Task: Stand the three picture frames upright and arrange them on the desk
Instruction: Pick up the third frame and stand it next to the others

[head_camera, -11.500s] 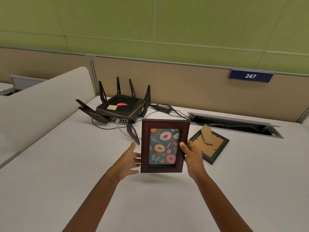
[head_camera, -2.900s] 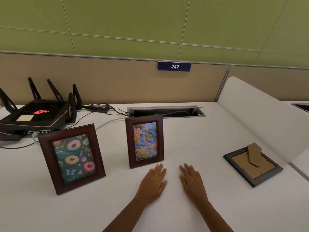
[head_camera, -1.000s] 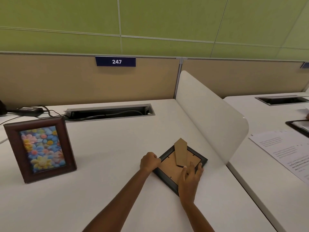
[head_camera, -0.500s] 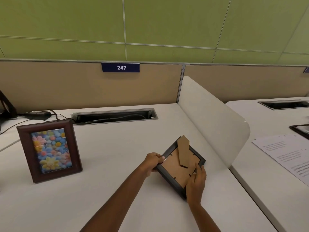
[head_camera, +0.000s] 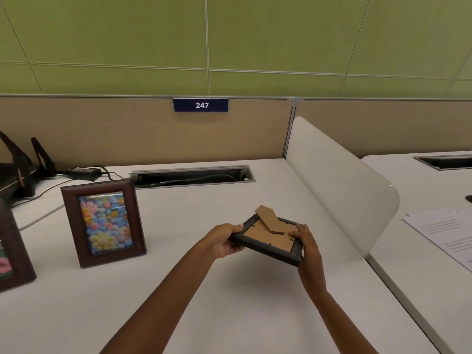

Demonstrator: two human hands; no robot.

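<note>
I hold a black picture frame (head_camera: pixel 268 247) face down above the white desk (head_camera: pixel 204 290), its brown cardboard back and folding stand pointing up. My left hand (head_camera: pixel 224 241) grips its left edge and my right hand (head_camera: pixel 307 242) grips its right edge. A dark brown frame with a flower picture (head_camera: pixel 104 222) stands upright to the left. At the left border, part of another brown frame (head_camera: pixel 11 251) stands upright, cut off by the view.
A white curved divider panel (head_camera: pixel 339 185) rises just right of the held frame. Behind lie a cable slot (head_camera: pixel 194 176), a power adapter (head_camera: pixel 81 172) and a black router (head_camera: pixel 18 169). Printed paper (head_camera: pixel 444 238) lies on the neighbouring desk.
Both hands have lifted the black frame off the desk and brought it up and slightly toward me, still back side up. The view has swung left, revealing the router and the third frame's edge.
</note>
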